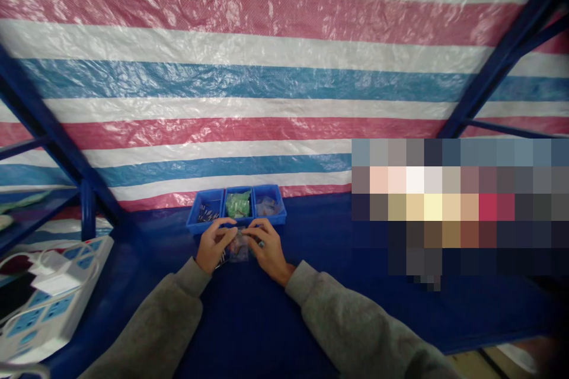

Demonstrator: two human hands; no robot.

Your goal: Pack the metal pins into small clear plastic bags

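Observation:
My left hand (215, 247) and my right hand (269, 250) meet just in front of a blue three-part tray (191, 227). Between them is a small clear plastic bag (239, 251), its top edge pinched by the fingers of both hands. Something small and reddish shows in or behind the bag, too blurred to name. Thin black and silver pieces (221, 259) lie beside my left fingers. In the tray, the left compartment has thin black and silver pieces (208, 213), the middle one green packets (238, 204), and the right one clear plastic bags (268, 206).
A white power strip (84, 290) with a plugged-in white adapter (56, 272) and cables lies at the left. Blue metal posts (53, 130) frame both sides. Striped plastic sheeting (249, 83) hangs behind the dark blue table surface (249, 320). A pixelated patch hides the right side.

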